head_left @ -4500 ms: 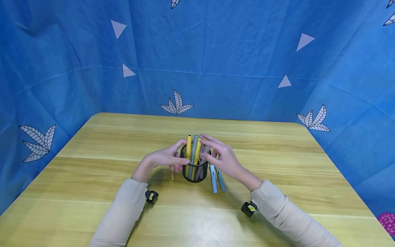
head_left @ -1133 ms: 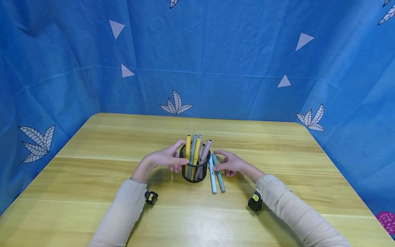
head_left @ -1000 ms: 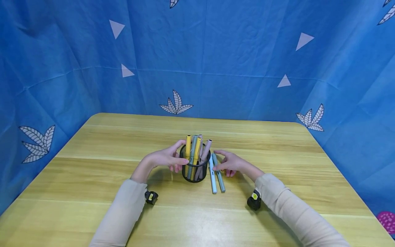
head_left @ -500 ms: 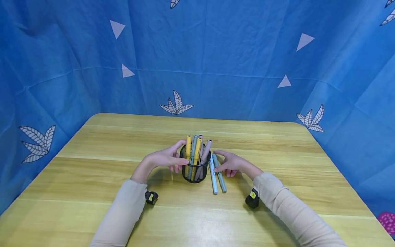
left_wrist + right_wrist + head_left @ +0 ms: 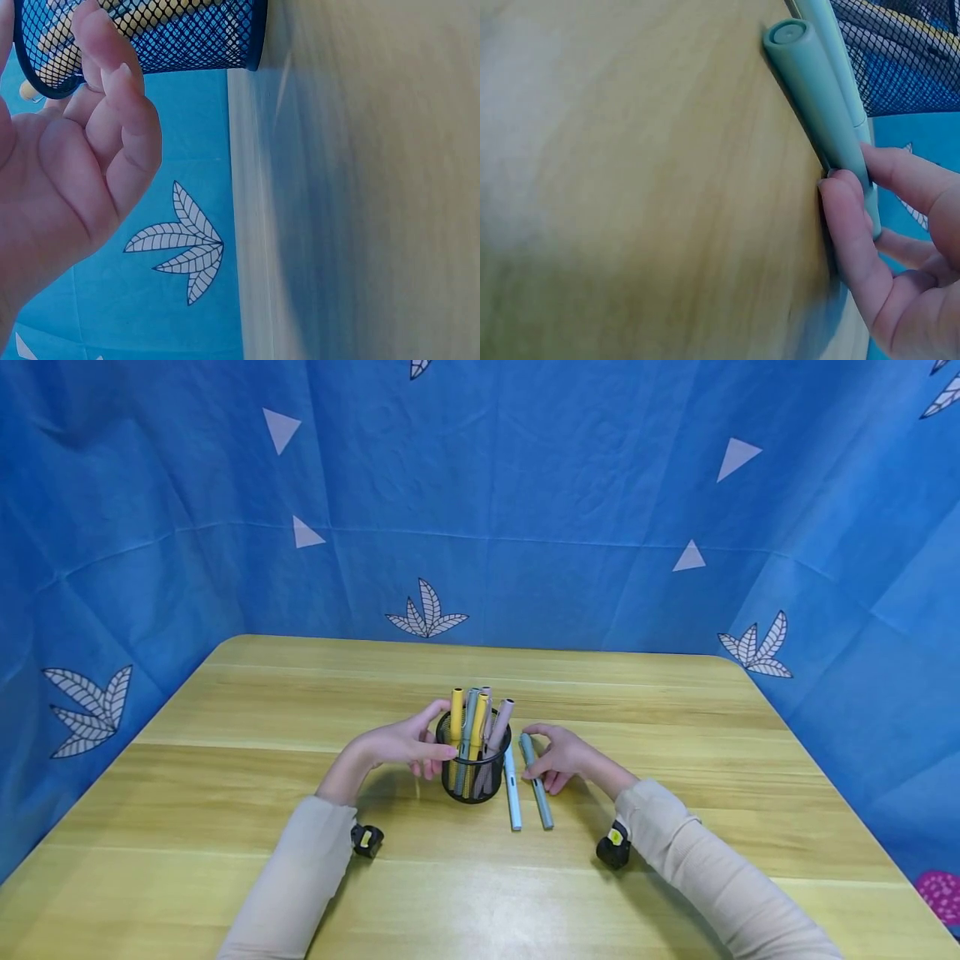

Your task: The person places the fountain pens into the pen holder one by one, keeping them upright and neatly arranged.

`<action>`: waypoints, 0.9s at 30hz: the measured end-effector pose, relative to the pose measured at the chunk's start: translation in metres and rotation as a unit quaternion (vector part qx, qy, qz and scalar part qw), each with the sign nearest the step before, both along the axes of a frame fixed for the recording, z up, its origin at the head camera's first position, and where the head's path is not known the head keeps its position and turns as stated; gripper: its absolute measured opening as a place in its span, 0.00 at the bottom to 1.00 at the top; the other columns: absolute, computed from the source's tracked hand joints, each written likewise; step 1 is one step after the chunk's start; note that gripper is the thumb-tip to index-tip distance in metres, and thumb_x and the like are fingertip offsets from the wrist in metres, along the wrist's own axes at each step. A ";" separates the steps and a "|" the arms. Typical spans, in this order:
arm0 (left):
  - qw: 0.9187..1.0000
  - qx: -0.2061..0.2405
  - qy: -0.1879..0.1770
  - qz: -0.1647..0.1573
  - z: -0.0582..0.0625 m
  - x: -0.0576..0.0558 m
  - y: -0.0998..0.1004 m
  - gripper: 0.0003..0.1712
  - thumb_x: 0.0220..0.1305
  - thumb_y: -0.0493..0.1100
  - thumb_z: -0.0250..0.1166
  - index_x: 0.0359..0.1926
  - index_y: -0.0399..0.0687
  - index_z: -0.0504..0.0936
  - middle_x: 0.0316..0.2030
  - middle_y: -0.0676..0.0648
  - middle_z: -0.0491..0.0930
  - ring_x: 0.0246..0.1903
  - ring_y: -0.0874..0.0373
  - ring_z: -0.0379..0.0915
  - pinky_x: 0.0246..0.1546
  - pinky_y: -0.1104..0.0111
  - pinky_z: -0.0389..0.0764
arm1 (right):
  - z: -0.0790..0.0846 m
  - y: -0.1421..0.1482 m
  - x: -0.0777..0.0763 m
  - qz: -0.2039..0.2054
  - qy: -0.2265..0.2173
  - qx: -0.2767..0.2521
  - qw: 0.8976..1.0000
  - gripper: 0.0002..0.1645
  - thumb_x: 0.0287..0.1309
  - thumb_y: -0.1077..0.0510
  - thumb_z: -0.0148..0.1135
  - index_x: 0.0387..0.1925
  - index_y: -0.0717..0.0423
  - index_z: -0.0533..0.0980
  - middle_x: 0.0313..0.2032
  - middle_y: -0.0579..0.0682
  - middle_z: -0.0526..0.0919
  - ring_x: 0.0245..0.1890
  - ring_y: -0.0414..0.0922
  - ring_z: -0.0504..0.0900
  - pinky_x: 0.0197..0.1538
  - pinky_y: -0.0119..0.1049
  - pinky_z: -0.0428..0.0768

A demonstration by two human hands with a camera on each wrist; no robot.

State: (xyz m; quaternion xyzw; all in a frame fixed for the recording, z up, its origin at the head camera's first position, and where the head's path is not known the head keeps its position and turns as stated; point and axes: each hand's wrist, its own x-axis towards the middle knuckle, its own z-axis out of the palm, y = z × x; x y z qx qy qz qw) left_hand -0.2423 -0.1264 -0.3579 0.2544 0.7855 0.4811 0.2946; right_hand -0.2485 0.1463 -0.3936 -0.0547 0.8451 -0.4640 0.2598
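Observation:
My left hand (image 5: 405, 745) holds the left side of a black mesh pen holder (image 5: 491, 781), its thumb at the front of the rim; in the left wrist view its fingers curl against the mesh (image 5: 195, 45). Yellow pens (image 5: 457, 714), a grey-green pen (image 5: 470, 718) and light purple pens (image 5: 501, 725) stand in the holder. To the right, my right hand (image 5: 564, 756) pinches a grey-green pen (image 5: 542, 802) between thumb and fingers, low over the tabletop. In the right wrist view this pen (image 5: 817, 97) shows its round end. A light blue pen (image 5: 513, 797) lies between it and the holder.
Everything is on a light wood-grain table (image 5: 300, 685). A blue cloth (image 5: 570, 485) with white leaves and triangles hangs behind and at the sides. Each sleeve cuff carries a small black wrist camera (image 5: 367, 841).
My right hand has let go of a purple pen in the holder and moved right to the loose pens. The grey-green pen has shifted slightly right, apart from the light blue one. My left hand stays put.

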 end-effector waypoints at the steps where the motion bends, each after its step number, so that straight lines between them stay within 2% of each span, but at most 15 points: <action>1: 1.000 0.001 0.000 0.000 0.000 0.000 0.000 0.43 0.60 0.49 0.59 0.65 0.52 0.40 0.22 0.40 0.75 0.24 0.44 0.74 0.26 0.58 0.75 | 0.000 0.000 0.000 -0.003 0.003 -0.001 1.000 0.47 0.43 0.69 0.66 0.64 0.55 0.55 0.18 0.57 0.77 0.11 0.44 0.74 0.19 0.40 0.77; 12: 1.000 0.003 -0.001 -0.001 0.000 0.000 0.000 0.41 0.60 0.49 0.59 0.64 0.52 0.41 0.22 0.39 0.75 0.25 0.41 0.74 0.26 0.57 0.75 | 0.001 0.000 0.002 -0.020 0.035 0.011 0.999 0.48 0.39 0.70 0.66 0.64 0.56 0.55 0.27 0.59 0.76 0.11 0.44 0.75 0.19 0.39 0.77; 17: 1.000 0.006 -0.002 -0.001 -0.002 -0.001 0.000 0.41 0.60 0.48 0.59 0.64 0.53 0.41 0.21 0.40 0.75 0.25 0.42 0.74 0.25 0.58 0.75 | 0.001 0.003 0.000 -0.033 0.033 0.001 0.999 0.49 0.40 0.69 0.67 0.64 0.57 0.54 0.31 0.59 0.76 0.12 0.44 0.75 0.19 0.38 0.77; 27: 1.000 0.006 0.003 -0.001 -0.001 0.000 -0.001 0.42 0.60 0.48 0.59 0.65 0.52 0.41 0.22 0.39 0.75 0.24 0.44 0.74 0.25 0.58 0.75 | 0.000 0.004 0.001 -0.025 0.047 -0.006 0.999 0.49 0.41 0.68 0.67 0.64 0.58 0.53 0.27 0.59 0.75 0.15 0.45 0.75 0.21 0.40 0.78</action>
